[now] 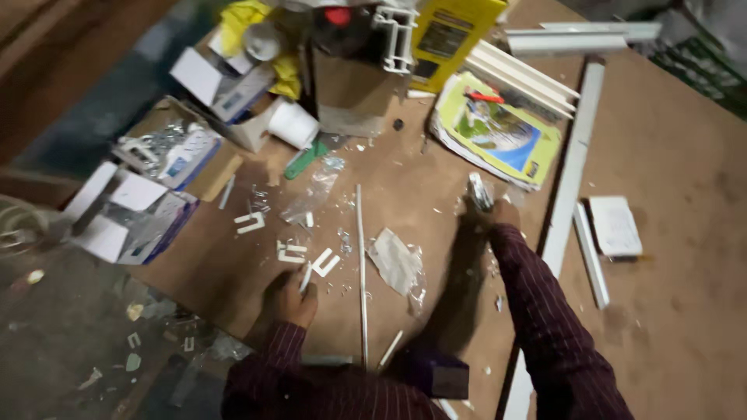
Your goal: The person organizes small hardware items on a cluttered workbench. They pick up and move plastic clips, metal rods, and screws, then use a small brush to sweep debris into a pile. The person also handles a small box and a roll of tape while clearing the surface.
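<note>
Item: small white plastic piece (306, 277), slim and short, pinched in my left hand (289, 298) between thumb and fingers, standing up out of the grip just at the near edge of the brown board (685, 311). Item: shiny metallic piece (479, 191), crumpled or faceted, too blurred to name, gripped in my right hand (498, 211), which is closed around its lower end and stretched well forward of the left. Both hands are therefore narrow and occupied. Just ahead of my left fingertips: white bracket-shaped clips (325, 262), three or four, lying loose with small metal fittings scattered among them. Between my hands: a long thin white rod (361, 264) running away from me, and a crumpled clear plastic bag (395, 261) beside it. Beyond my right hand: a stack of colourful printed sheets (498, 131) with a red pen on top. To the right of my right arm: a long white channel strip (572, 171) and a flat white pad (615, 225). Far ahead of my left hand: open cardboard boxes (156, 155), a white roll (294, 124), a yellow carton (455, 31). Handling note, as a judgement: the white piece is light and slippery-looking, so I do best holding it low and firm, and keeping my right wrist steady, since the frame blurs there and small fittings lie close enough to be swept off the edge.
</note>
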